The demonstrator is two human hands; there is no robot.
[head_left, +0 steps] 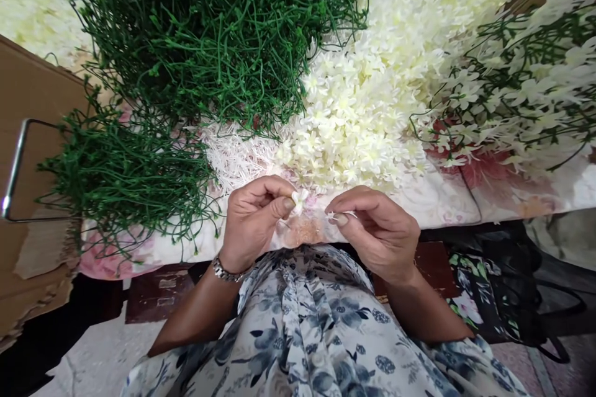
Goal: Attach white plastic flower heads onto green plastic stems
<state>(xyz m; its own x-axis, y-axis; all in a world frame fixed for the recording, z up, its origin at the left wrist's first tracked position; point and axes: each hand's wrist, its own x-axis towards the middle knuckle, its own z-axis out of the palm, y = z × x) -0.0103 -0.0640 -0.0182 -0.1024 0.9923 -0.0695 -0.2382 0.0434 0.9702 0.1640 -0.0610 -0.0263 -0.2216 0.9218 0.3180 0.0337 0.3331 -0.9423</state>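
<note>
My left hand (254, 217) is closed in a pinch on a small cream artificial flower (300, 198), held just above the table's front edge. My right hand (375, 226) is also pinched, holding a tiny white plastic piece (336, 215) between thumb and forefinger, a few centimetres right of the flower. A metal watch (225, 271) sits on my left wrist. Behind both hands lies a heap of loose cream flowers (354, 118) and a small pile of white plastic stalks (235, 158).
Two heaps of green wire stems (209, 31) fill the left and back. Assembled white-flowered green sprays (521, 87) lie at the right. A floral cloth (447, 198) covers the table. Cardboard (37, 87) with a metal handle (13, 167) stands left; a dark bag (503, 285) right.
</note>
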